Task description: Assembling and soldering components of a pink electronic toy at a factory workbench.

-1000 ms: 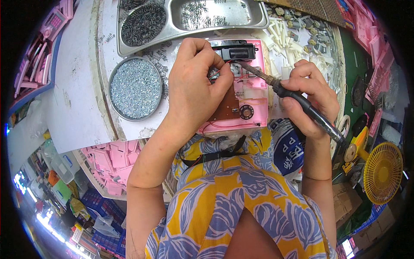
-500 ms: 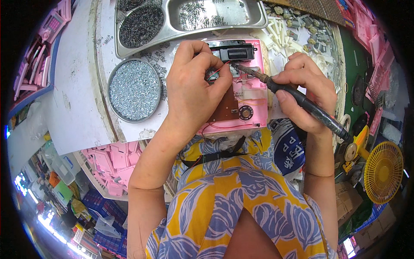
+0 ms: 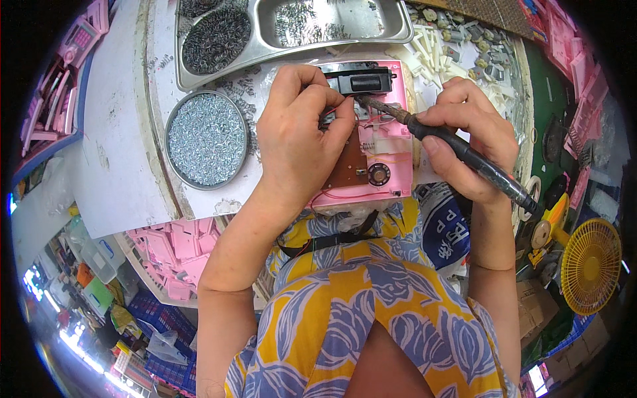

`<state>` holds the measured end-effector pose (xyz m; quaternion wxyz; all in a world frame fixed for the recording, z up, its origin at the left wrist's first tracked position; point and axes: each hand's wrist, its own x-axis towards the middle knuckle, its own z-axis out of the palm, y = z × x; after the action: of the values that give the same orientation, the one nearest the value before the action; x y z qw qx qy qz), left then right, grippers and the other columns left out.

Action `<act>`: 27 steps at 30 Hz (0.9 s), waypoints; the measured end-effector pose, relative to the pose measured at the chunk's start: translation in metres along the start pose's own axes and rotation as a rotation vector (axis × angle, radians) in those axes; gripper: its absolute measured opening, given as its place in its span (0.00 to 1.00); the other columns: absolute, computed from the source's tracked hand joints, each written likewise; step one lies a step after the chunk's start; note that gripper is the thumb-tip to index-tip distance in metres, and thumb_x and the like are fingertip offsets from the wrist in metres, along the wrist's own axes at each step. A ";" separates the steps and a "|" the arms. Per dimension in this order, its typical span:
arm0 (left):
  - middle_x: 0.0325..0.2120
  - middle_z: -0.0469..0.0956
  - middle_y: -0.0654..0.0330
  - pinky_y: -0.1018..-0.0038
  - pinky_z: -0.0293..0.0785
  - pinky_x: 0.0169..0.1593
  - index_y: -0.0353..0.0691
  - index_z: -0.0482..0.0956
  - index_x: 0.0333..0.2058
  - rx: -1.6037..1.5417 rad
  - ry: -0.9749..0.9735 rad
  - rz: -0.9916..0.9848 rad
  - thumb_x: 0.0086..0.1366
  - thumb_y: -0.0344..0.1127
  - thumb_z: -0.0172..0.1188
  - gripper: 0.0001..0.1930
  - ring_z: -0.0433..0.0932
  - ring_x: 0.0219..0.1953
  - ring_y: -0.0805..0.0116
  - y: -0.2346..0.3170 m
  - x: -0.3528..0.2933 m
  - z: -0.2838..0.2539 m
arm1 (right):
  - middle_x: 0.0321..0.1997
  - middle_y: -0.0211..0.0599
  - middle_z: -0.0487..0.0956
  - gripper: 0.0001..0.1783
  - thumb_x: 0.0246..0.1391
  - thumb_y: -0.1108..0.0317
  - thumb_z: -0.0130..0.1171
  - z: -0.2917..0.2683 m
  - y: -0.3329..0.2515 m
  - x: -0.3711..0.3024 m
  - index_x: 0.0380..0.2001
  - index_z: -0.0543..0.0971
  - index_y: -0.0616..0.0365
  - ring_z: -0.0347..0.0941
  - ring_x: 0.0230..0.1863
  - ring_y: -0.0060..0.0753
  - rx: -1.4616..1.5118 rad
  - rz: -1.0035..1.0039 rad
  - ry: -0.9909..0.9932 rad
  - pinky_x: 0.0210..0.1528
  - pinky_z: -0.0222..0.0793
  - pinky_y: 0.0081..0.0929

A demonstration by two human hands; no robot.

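My right hand (image 3: 479, 114) is closed round the black handle of a soldering iron (image 3: 481, 166). The iron's tip rests among small parts beside a black plastic unit (image 3: 361, 82) on a pink plastic housing (image 3: 400, 142). Close by, the thumb and forefinger of my left hand (image 3: 292, 136) are pinched on a thin red wire (image 3: 347, 99), near the tip. Those fingers cover part of the housing's left side. Also in the housing are a brown circuit board (image 3: 348, 164), a spring (image 3: 367, 147) and a round black-and-silver part (image 3: 379, 174).
On the left stands a round dish of small silver metal pieces (image 3: 207, 139). A metal tray (image 3: 259, 58) with dark springs lies behind. White plastic pieces and small motors (image 3: 451, 50) are heaped at the back right. Pink parts (image 3: 176, 249) fill a bin at lower left; a yellow fan (image 3: 590, 265) is right.
My left fingers have shifted slightly, and the red wire at their tips has moved with them. The iron stays at nearly the same spot.
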<state>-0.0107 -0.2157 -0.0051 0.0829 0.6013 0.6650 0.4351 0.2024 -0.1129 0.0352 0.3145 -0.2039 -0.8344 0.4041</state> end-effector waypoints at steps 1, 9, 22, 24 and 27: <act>0.34 0.74 0.56 0.67 0.76 0.34 0.35 0.80 0.26 0.003 -0.001 -0.004 0.52 0.26 0.70 0.06 0.77 0.33 0.58 0.001 0.000 0.000 | 0.30 0.37 0.76 0.14 0.45 0.71 0.72 0.000 0.000 0.000 0.38 0.85 0.62 0.72 0.29 0.26 -0.003 -0.005 -0.001 0.30 0.67 0.21; 0.35 0.74 0.56 0.66 0.76 0.33 0.35 0.79 0.26 0.026 0.025 -0.007 0.52 0.27 0.70 0.07 0.78 0.32 0.58 0.002 -0.001 0.003 | 0.30 0.36 0.76 0.14 0.45 0.72 0.72 0.000 0.001 -0.001 0.38 0.85 0.63 0.72 0.29 0.26 -0.014 -0.026 0.001 0.29 0.67 0.20; 0.34 0.75 0.56 0.67 0.76 0.32 0.36 0.80 0.26 0.026 0.039 0.001 0.51 0.26 0.71 0.07 0.77 0.31 0.60 0.003 -0.001 0.004 | 0.32 0.39 0.75 0.15 0.43 0.76 0.69 -0.024 -0.017 -0.020 0.38 0.83 0.67 0.70 0.30 0.27 0.004 -0.052 0.054 0.30 0.64 0.21; 0.34 0.75 0.56 0.67 0.76 0.32 0.36 0.80 0.26 0.029 0.045 -0.010 0.51 0.26 0.71 0.07 0.77 0.31 0.60 0.002 -0.003 0.004 | 0.32 0.40 0.75 0.15 0.44 0.76 0.68 -0.028 -0.015 -0.026 0.39 0.83 0.68 0.70 0.30 0.28 0.018 -0.068 0.078 0.31 0.63 0.21; 0.34 0.75 0.55 0.67 0.76 0.34 0.35 0.80 0.26 0.013 0.038 -0.032 0.50 0.26 0.71 0.07 0.77 0.32 0.59 0.003 -0.001 0.006 | 0.33 0.41 0.75 0.15 0.45 0.76 0.66 -0.036 -0.016 -0.035 0.39 0.82 0.69 0.69 0.31 0.29 0.024 -0.064 0.126 0.33 0.63 0.21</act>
<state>-0.0041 -0.2144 -0.0074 0.0734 0.5829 0.6787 0.4407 0.2510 -0.1234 0.0522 0.3817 -0.1984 -0.8142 0.3899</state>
